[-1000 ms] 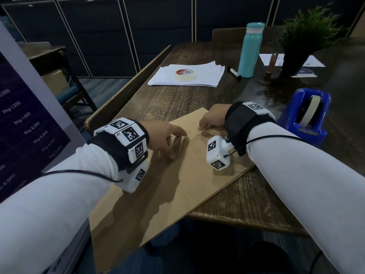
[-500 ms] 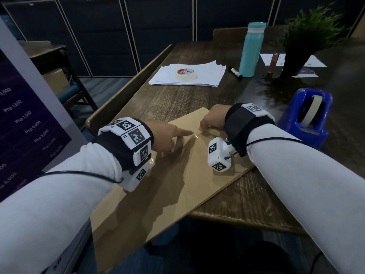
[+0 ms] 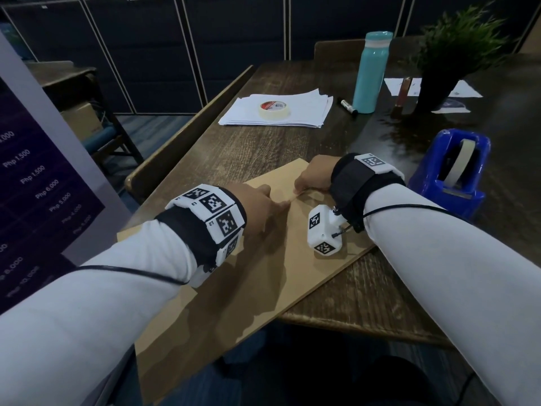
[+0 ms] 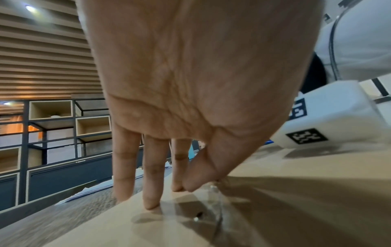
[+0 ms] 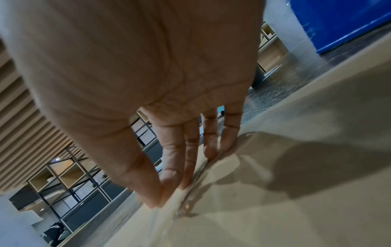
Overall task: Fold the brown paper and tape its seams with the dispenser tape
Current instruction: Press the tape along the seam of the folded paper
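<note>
The left hand (image 3: 257,200) is seen further along the brown paper (image 3: 234,276) than a second ago: its index fingertip has been brought up close to the right hand (image 3: 313,175), where earlier a clear gap was left between the two. The right hand is found in nearly the same place as before. The paper, the blue tape dispenser (image 3: 450,171) and the other things on the bench (image 3: 366,291) are unmoved.

The brown paper is laid folded at the near left corner of the bench, with its near end hanging over the bench's near edge. A strip of clear tape (image 4: 209,207) is seen along its seam. The left hand's grip is apart: straight fingers (image 4: 151,177) are pressed down on the paper beside the tape. The right hand's grip is likewise apart, its fingers (image 5: 190,158) held straight and laid along the taped seam (image 5: 186,200); nothing is clamped by either hand.

The dispenser is stood near the right edge of the bench, well apart from the paper. A roll of masking tape (image 3: 274,109) with a red-and-white printed core label, too small to be read, is rested on a stack of white sheets (image 3: 301,112) toward the far side. Prices are printed on the purple banner (image 3: 32,183) at the left: "Php 1,500" twice, "Php 6,000", "Php 5,000".
</note>
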Demonstrator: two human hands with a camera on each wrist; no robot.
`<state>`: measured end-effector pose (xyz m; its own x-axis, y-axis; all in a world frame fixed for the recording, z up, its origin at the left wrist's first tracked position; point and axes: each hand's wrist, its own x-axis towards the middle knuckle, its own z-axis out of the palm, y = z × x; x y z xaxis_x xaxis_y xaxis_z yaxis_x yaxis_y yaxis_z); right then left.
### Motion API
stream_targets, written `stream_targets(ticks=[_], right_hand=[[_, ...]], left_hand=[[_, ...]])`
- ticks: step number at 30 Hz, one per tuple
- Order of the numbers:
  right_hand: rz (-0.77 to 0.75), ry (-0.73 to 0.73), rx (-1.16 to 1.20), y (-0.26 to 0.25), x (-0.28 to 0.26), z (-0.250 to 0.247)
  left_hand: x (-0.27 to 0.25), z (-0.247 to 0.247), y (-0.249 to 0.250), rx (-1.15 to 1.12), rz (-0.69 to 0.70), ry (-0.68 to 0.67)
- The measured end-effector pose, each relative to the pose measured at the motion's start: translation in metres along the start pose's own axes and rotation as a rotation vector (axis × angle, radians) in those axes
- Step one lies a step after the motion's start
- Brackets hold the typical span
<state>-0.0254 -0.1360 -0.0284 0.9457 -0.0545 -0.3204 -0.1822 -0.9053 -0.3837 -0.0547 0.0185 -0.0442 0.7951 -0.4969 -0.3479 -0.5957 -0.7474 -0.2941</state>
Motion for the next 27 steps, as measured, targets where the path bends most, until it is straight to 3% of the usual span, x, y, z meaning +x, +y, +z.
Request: stream_targets(ticks=[22, 27], right_hand=[[0.001, 0.012, -0.166, 0.004, 0.021, 0.008], [0.022, 0.032, -0.140, 0.008, 0.029, 0.011]], left_hand=[[-0.004, -0.002, 0.006, 0.011, -0.019, -0.017], [-0.003, -0.011, 0.011, 0.009, -0.084, -0.121]])
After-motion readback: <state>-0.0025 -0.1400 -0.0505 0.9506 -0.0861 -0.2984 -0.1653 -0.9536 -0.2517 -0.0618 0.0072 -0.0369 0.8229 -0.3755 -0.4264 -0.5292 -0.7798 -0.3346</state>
